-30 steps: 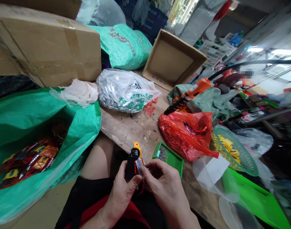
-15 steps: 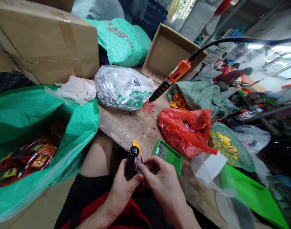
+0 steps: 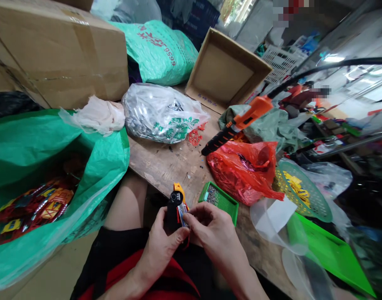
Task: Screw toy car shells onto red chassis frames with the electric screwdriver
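Note:
Over my lap, my left hand [image 3: 161, 241] is closed round a small toy vehicle [image 3: 176, 205] with black wheels and a yellow-orange end. The fingers of my right hand [image 3: 211, 227] are bent and pressed against the toy's right side, where a bluish-grey strip shows; my fingertips partly hide it. Just beyond my right hand, a green tray [image 3: 231, 204] on the bench holds many small metal screws [image 3: 212, 195]. An orange and black electric screwdriver [image 3: 237, 125] hangs tilted from a black cable above the bench, apart from both hands.
A green sack [image 3: 116, 154] with red and yellow toy pieces stands at left. Across the wooden bench [image 3: 153, 166] lie a clear bag of silvery parts [image 3: 150, 114], a red bag [image 3: 244, 171], a basket with yellow pieces [image 3: 324, 208] and a carton [image 3: 228, 66]. People work far right.
The hanging screwdriver has swung right, its tip now close to the red bag. Both hands keep nearly the same hold on the toy vehicle. The view has shifted slightly.

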A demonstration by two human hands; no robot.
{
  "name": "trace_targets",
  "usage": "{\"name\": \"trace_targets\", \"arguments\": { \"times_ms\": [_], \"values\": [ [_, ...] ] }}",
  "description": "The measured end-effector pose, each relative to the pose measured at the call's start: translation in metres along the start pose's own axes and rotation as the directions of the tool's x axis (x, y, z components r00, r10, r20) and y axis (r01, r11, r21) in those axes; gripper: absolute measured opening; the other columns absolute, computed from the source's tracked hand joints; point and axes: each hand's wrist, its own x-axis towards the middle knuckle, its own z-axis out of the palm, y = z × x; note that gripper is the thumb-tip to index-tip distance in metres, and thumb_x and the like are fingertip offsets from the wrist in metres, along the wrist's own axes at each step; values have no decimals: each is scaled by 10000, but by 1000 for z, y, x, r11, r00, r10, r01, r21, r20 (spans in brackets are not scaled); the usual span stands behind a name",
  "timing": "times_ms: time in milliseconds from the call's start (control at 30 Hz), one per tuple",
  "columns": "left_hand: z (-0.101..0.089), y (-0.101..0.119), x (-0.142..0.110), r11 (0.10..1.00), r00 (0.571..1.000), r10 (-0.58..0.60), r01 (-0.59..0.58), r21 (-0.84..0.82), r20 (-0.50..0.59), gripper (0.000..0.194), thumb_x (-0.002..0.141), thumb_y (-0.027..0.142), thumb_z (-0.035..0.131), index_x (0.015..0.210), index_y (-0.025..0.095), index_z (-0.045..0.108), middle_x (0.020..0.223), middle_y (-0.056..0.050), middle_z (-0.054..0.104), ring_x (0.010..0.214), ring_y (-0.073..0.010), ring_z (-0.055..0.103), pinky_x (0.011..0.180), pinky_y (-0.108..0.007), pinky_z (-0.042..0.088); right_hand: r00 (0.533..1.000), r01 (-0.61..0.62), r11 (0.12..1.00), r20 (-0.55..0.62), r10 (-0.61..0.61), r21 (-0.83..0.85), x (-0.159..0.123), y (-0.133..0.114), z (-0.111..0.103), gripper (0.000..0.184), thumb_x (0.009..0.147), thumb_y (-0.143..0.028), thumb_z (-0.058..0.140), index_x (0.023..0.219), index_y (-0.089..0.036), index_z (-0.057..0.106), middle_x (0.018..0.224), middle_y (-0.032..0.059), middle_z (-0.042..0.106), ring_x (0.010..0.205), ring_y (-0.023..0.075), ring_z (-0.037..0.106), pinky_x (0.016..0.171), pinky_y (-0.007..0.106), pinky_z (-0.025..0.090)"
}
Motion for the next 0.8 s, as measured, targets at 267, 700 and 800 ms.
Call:
{"name": "trace_targets", "arguments": {
  "times_ms": [267,700,800],
  "values": [
    [0,3,2,1000,1000,-1,1,-1,-15,637,690,595,853,1106,197,579,1031,-76,768,972,-278,726,843,-352,574,1000,-19,1000,-13,19,-2,0,-1,3,202,825,-385,695,763,-196,730,722,36,737,616,163,634,579,256,467],
    [-3,8,2,999,999,-36,36,22,2,654,693,612,830,1126,198,566,1052,-88,765,999,-299,715,871,-381,556,995,72,996,-62,-75,-46,-5,0,5,211,872,-382,651,799,-214,756,760,28,754,645,166,669,604,253,496],
    [-4,6,2,998,999,-47,47,33,0,667,685,614,836,1128,199,562,1047,-88,764,1004,-304,714,869,-383,555,997,54,998,-60,-57,-36,-4,1,7,205,861,-384,660,799,-212,754,746,25,753,627,162,665,583,247,489]
  ]
}}
